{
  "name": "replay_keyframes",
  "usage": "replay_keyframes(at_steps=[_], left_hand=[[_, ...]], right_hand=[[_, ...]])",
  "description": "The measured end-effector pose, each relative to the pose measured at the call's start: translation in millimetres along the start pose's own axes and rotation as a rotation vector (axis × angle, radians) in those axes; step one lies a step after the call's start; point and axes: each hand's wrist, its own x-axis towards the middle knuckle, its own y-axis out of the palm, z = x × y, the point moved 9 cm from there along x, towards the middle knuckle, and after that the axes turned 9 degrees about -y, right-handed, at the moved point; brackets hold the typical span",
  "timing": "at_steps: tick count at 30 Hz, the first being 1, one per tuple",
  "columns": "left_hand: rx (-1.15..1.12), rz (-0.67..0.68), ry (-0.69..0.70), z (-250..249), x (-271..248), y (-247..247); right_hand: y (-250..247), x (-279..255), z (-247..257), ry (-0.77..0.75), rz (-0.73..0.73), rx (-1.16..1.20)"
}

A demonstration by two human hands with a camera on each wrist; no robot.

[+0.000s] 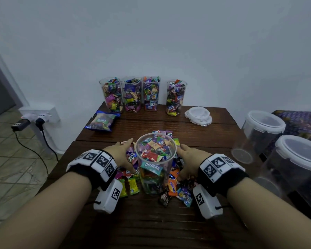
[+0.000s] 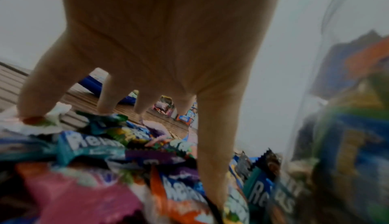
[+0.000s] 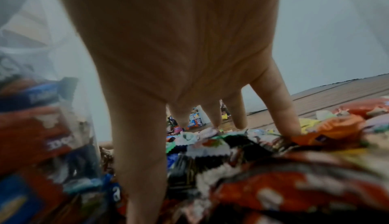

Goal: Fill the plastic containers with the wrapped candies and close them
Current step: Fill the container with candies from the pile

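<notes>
Dark slatted bench [image 1: 151, 221] is seen below a pale wall. Spread, uncurled fingers [image 2: 212, 169] of the left hand [image 1: 123, 155] and right hand [image 1: 190, 159] are pressed into loose candies [image 1: 174, 187], apparently to gather them toward the nearly full jar [image 1: 155, 164] between; nothing is gripped.

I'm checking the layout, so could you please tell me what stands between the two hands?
In the head view, the open candy-filled container stands between the left hand and right hand, amid loose wrapped candies.
</notes>
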Motion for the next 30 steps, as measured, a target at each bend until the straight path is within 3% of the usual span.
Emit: replay_keyframes(at_steps=[8,17,30], left_hand=[[0.166,-0.119,0.065,-25.5,-16.0,-5.3],[0.095,-0.284,0.044,-30.6,-36.1,-24.6],[-0.307,-0.485,0.041,-6.9,-48.1,-50.1]], right_hand=[[-5.0,11.4,6.4,-0.027,-0.024,-0.087],[-18.6,5.2,12.1,-0.042,-0.139,-0.118],[-39.5,-13.5,-0.7,-0.053,-0.368,0.14]])
